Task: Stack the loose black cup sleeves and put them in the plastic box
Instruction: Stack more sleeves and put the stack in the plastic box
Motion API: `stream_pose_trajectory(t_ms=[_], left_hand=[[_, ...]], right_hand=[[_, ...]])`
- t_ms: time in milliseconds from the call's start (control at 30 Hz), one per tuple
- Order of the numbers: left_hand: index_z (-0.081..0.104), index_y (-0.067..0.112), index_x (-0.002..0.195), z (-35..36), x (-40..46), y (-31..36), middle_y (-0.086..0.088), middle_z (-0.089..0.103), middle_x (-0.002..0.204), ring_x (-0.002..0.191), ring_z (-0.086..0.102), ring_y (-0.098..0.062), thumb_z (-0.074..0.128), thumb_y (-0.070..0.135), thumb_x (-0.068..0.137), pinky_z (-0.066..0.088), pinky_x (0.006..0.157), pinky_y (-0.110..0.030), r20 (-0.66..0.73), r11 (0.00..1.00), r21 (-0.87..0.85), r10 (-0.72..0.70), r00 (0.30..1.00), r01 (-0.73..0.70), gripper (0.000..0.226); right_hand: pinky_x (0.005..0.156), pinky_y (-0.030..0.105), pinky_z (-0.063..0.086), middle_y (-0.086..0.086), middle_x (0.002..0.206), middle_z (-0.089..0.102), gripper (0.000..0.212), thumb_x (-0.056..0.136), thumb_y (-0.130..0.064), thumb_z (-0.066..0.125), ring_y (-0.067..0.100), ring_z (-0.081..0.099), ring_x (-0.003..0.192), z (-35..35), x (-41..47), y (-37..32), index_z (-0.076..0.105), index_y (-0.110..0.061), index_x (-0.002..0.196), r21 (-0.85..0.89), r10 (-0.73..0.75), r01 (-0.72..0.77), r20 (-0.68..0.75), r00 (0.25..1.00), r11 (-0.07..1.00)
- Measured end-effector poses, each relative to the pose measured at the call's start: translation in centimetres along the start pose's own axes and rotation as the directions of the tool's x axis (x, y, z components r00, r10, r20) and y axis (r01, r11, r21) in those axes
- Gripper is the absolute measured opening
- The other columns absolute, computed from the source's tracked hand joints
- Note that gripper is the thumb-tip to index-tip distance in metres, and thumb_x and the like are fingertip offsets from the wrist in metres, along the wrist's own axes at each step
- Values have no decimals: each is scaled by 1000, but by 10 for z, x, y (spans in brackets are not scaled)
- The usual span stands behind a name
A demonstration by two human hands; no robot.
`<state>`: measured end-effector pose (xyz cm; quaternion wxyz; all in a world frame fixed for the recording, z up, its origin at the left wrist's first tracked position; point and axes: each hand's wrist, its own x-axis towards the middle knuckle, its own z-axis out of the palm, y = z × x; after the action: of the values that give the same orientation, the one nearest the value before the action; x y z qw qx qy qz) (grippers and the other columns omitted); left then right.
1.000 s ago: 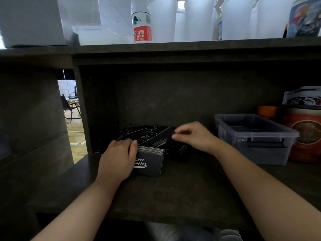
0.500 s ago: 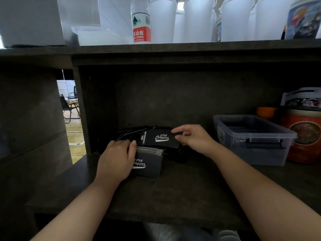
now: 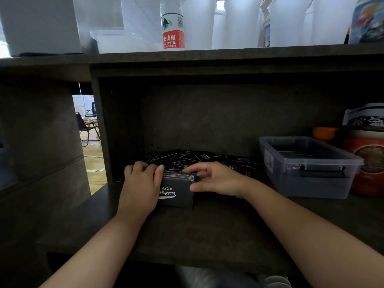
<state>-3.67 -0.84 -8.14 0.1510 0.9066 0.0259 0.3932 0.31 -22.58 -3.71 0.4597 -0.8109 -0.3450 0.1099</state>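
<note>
While held upright at frame centre on the dark shelf (image 3: 207,229), stack of black cup sleeves (image 3: 176,190) gripped on its left edge by left hand (image 3: 141,186), fingers curled over the top; pinched on its right edge by right hand (image 3: 216,179). Loose sleeves (image 3: 187,159) scattered just behind. Clear plastic box (image 3: 309,167) at right, apart from the stack.

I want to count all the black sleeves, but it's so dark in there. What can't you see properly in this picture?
Head view only:
- Loose sleeves at the shelf's back: too dark and overlapping to count.
- Stack: its left part hidden under the left hand; right hand covers its right end.
- Plastic box: cloudy walls, contents unclear.
- Red tin: cut off by the right edge.
</note>
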Motion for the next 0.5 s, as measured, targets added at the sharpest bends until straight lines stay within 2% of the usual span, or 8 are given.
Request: stream_pose_trajectory(t_ms=[67,133,200,300,400,500], left_hand=[[68,11,109,-3,0,3,-15,57,110,103,47,-30,36,38,99,41,87,-40,-25,1000,-23,-7,1000,6,43],[67,9,106,-4,-1,4,-14,58,106,99,48,-30,34,37,100,42,84,-41,-65,1000,-12,-6,998,6,44],[68,10,101,-6,-1,4,-12,60,101,97,49,-29,27,40,101,44,78,-43,-98,1000,2,-1,995,1,51],[70,14,92,-7,-1,5,-6,62,90,90,51,-24,22,43,98,46,68,-37,-68,999,25,30,997,-28,56],[66,17,86,-5,-1,4,2,56,73,77,52,-18,22,40,102,39,61,-31,-12,999,21,33,999,-33,52],[62,18,80,-5,0,3,1,55,70,77,52,-20,29,37,100,40,63,-33,-12,1000,10,10,1000,-10,43]], right_hand=[[97,28,51,-4,126,62,62,78,-22,80,9,62,111,11,4,-4,52,-30,132,-140,-39,38,-8,999,989],[97,27,50,-7,126,60,62,79,-23,79,5,59,110,22,9,-6,50,-29,134,-322,-126,99,-65,990,942],[96,25,48,-8,125,60,58,84,-22,73,3,58,108,30,11,-8,49,-29,135,-425,-203,144,-97,974,894],[100,24,44,-6,129,57,56,88,-19,66,6,54,114,38,15,-6,44,-29,140,-447,-213,170,-47,976,878],[102,26,41,-2,130,54,48,94,-29,60,9,50,118,43,18,-3,45,-27,140,-437,-209,171,-41,977,883],[93,20,43,-4,122,58,36,98,-35,53,4,53,108,30,18,-4,58,-21,131,-346,-226,159,-163,960,925]])
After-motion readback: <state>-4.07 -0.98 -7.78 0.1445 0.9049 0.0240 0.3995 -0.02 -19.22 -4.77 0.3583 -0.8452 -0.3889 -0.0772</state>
